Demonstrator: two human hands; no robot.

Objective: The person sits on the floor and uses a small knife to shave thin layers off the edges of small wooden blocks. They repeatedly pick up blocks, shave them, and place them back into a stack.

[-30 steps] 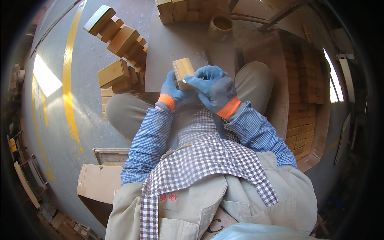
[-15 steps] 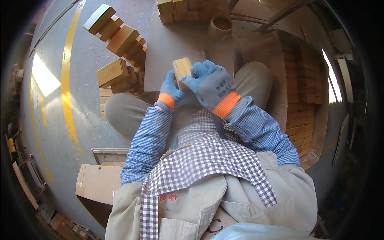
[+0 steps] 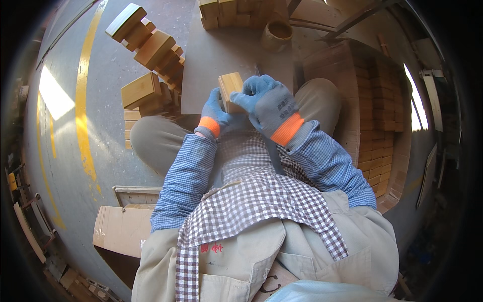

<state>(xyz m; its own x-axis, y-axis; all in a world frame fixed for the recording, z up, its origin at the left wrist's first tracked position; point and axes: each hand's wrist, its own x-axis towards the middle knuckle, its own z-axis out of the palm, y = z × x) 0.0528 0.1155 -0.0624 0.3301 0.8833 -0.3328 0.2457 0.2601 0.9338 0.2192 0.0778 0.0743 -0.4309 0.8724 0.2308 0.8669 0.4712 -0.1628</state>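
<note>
A pale wooden block [image 3: 231,86] stands tilted up in front of me, above my lap and the near edge of the grey board. Its lower left side rests in my left hand [image 3: 216,111], which wears a blue and grey glove with an orange cuff and is closed around it. From the right, my right hand [image 3: 271,103], gloved alike, grips the block's right edge with curled fingers and the thumb low on its face. Whether anything small is tucked inside the right fingers is hidden.
Stacked wooden blocks [image 3: 155,49] lean beside the board [image 3: 206,65] at the left. More blocks [image 3: 226,11] and a round pot [image 3: 276,35] sit at its far end. A large carton [image 3: 347,75] of blocks stands right; another carton [image 3: 121,226] is near left.
My right hand has shifted slightly to the right and its fingers have turned a little. The block stays in my left hand, almost in the same place.
</note>
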